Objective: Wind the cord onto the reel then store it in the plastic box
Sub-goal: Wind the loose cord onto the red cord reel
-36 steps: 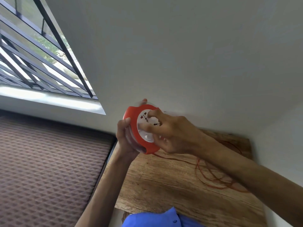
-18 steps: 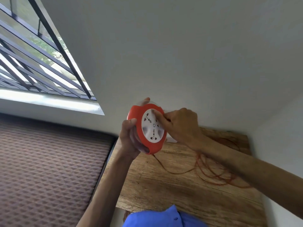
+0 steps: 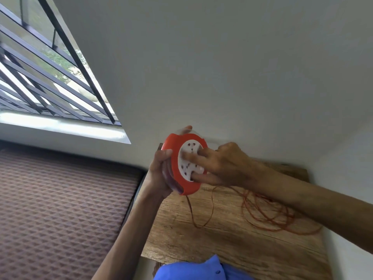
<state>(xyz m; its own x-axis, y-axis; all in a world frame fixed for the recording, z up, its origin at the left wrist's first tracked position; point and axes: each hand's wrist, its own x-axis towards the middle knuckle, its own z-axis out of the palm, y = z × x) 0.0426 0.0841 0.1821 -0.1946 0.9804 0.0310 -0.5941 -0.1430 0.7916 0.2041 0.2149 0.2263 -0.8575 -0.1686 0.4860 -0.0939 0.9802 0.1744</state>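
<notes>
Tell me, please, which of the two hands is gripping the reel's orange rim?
The left hand grips the orange reel by its rim; the right hand only lays fingers on the white socket face.

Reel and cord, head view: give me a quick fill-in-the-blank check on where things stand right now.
1. The left hand grips the ____ rim of the reel.
2. The right hand has its fingers on the reel's ____ socket face.
3. The loose cord lies on the ____ table.
4. A ____ mattress lies left of the table.

Missing words: orange; white; wooden; brown
</notes>
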